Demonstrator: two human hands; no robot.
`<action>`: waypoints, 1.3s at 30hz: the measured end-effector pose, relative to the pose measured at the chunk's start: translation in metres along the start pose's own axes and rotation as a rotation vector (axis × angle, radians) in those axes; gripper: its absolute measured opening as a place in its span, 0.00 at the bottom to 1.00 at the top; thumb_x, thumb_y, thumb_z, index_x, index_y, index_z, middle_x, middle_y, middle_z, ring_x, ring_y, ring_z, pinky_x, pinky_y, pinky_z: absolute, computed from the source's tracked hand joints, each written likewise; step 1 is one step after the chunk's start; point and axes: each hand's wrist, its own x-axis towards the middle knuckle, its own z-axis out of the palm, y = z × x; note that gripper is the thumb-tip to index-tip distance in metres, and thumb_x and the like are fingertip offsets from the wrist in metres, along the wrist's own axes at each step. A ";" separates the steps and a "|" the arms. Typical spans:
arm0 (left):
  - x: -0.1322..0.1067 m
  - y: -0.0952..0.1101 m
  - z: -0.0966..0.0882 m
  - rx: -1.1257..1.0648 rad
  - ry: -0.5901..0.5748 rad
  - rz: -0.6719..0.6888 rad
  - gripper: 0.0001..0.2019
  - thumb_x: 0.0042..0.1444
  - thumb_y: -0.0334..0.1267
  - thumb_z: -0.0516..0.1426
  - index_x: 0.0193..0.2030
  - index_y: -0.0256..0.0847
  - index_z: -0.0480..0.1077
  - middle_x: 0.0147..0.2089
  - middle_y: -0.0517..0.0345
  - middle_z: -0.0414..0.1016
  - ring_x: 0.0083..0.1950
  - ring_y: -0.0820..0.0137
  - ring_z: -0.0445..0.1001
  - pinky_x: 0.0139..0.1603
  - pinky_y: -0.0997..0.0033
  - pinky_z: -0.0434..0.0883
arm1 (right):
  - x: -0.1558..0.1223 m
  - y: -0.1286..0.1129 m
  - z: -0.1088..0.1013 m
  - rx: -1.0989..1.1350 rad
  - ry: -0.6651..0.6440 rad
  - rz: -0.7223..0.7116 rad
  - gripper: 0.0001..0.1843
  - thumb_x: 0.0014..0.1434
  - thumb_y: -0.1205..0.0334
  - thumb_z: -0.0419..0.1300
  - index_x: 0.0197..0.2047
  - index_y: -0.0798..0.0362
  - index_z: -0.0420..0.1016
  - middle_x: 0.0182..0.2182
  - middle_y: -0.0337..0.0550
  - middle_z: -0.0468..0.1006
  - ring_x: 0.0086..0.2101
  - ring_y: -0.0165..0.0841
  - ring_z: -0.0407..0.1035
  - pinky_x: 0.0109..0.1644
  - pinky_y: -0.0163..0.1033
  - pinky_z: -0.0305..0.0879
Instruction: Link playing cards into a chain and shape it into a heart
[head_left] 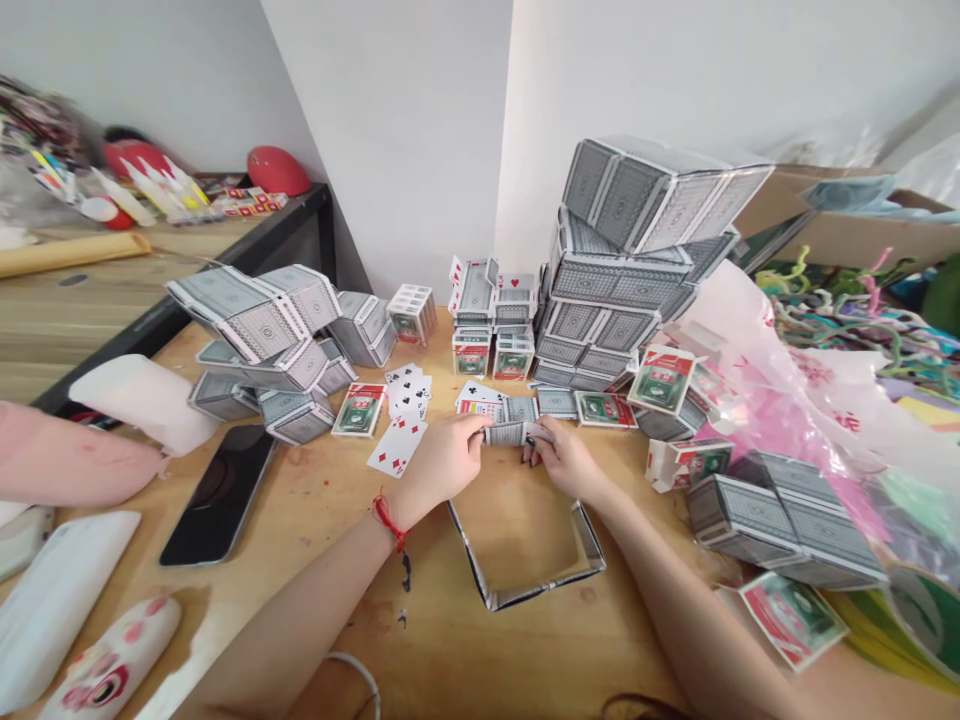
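My left hand (448, 458) pinches one end of a small folded piece of grey-backed playing cards (504, 434). The fingers of my right hand (564, 455) are closed on its other end, dark nails showing underneath. Between my forearms an open-cornered frame of folded cards (540, 585) rests on the wooden table (420, 630). Just beyond my hands lie grey card pieces (556, 402) and a red-and-green card box (604, 409). Loose face-up cards (397, 446) lie beside my left hand, with another card box (359, 410) farther left.
A tall stack of card-built blocks (615, 270) rises at the back right, with a lower stack (262, 340) at left. A black phone (217, 495) lies left. More card blocks (780, 520), a card box (793, 618) and plastic bags (795, 370) crowd the right.
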 end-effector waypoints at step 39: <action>0.000 0.001 0.002 -0.051 0.018 -0.011 0.10 0.57 0.33 0.51 0.40 0.43 0.72 0.40 0.58 0.77 0.39 0.68 0.74 0.40 0.67 0.70 | 0.001 -0.006 0.018 -0.016 0.219 0.117 0.17 0.50 0.50 0.58 0.28 0.49 0.54 0.16 0.31 0.60 0.17 0.28 0.55 0.20 0.32 0.51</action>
